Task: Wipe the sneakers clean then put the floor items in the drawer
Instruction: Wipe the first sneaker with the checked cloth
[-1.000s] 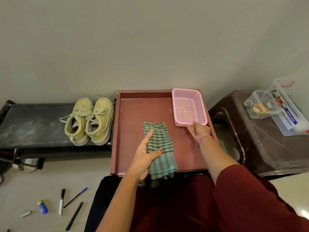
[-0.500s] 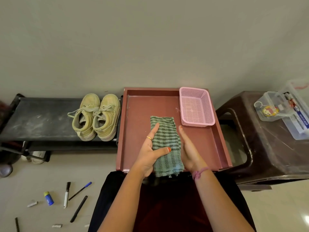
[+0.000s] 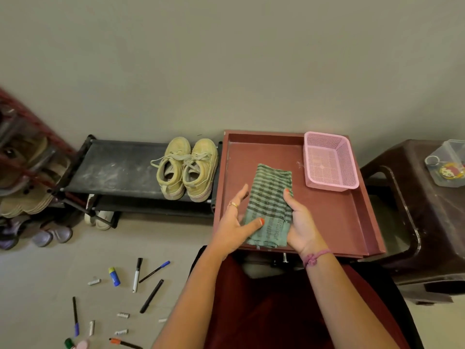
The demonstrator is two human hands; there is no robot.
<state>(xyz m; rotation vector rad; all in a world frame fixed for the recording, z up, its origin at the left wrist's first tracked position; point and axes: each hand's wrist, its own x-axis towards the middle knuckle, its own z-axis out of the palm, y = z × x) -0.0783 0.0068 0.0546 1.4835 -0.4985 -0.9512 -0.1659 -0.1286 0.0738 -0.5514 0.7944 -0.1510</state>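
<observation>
The left hand and the right hand bracketed the near end of the folded green striped cloth, which lay flat in the open drawer. The left thumb pressed on the cloth's near left corner, and the remaining left fingers were extended just left of its edge. The right fingers were loosely curved along its right edge, with the thumb on top. A closed grip on the cloth could not be confirmed for either hand.

The cloth was judged soft, light and limp. It should be taken at the near end under the thumbs, with the folds pinched together so that it does not open out when lifted.

Left of the left fingers, the pens and markers lay scattered on the floor with a glue stick and small caps. These were judged light, rigid and liable to roll, so each should be pinched at mid-length.

Beyond the left fingertips, the pair of sneakers stood side by side and touching on the black rack. They were judged light and semi-stiff, best steadied at the heel collar.

Beyond the right fingertips, a pink basket occupied the drawer's far right corner.
</observation>
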